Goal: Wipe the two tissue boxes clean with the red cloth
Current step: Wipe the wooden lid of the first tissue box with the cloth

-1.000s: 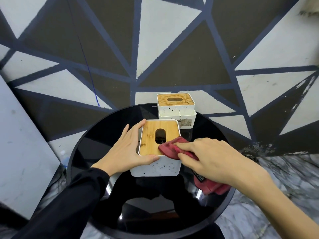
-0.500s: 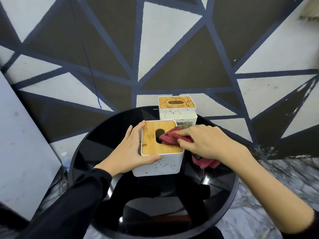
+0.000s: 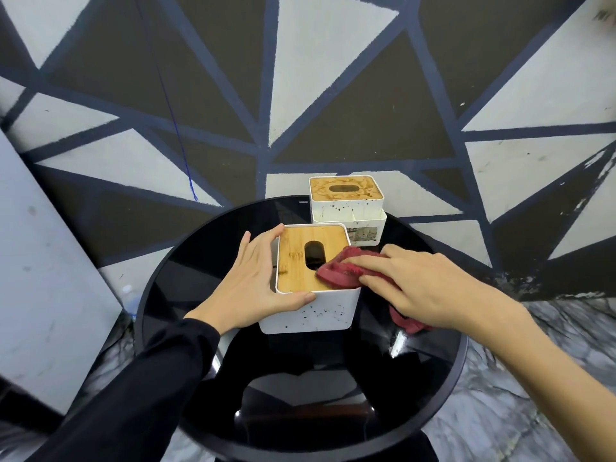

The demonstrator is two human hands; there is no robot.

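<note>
A white tissue box with a bamboo lid (image 3: 296, 261) stands near the middle of the round black table (image 3: 186, 271). My left hand (image 3: 253, 285) holds it from the left side, fingers along the far corner and thumb on the front wall. My right hand (image 3: 420, 285) holds the red cloth (image 3: 343, 271) and presses it on the lid's right front part; the cloth's tail hangs down beside the box. A second white tissue box (image 3: 346, 201), its lid stained, stands behind at the table's far edge.
The black table's glossy top reflects my arms and ends close to the painted triangle-pattern wall (image 3: 300, 95). A grey board (image 3: 43, 261) leans at the left. Marble-patterned floor (image 3: 533, 378) shows to the right of the table.
My right hand has drawn the cloth from the lid's slot area back toward the lid's right front corner. The left hand keeps its hold on the box.
</note>
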